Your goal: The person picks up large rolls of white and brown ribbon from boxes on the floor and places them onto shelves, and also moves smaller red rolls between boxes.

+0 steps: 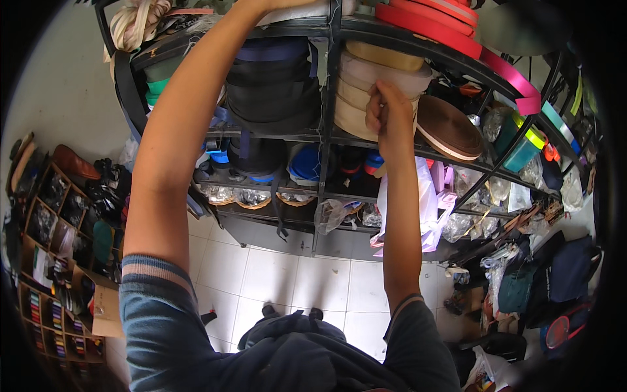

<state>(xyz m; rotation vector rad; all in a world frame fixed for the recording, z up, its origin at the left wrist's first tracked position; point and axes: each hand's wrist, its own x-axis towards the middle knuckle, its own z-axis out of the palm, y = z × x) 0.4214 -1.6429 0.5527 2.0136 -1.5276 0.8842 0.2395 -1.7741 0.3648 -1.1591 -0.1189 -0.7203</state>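
My left arm reaches up past the top shelf. Only the edge of my left hand (287, 3) shows there, beside a whitish roll (307, 10), and its fingers are out of sight. In front of a stack of beige strap rolls (353, 98) is my right hand (394, 108), its fingers curled inward. Whether it touches the rolls, or has anything in it, I cannot make out. A brown strap roll (449, 124) leans right of that hand. To the left, black strap rolls (271, 98) are piled in the neighbouring compartment.
Red strap rolls (431, 26) lie on the top shelf, a pink strap (516, 81) hanging from them. Below are blue rolls (305, 163), small baskets (253, 198) and a pale plastic bag (411, 202). A thread rack (55, 320) and cardboard box (108, 307) stand left; bags (568, 268) hang right.
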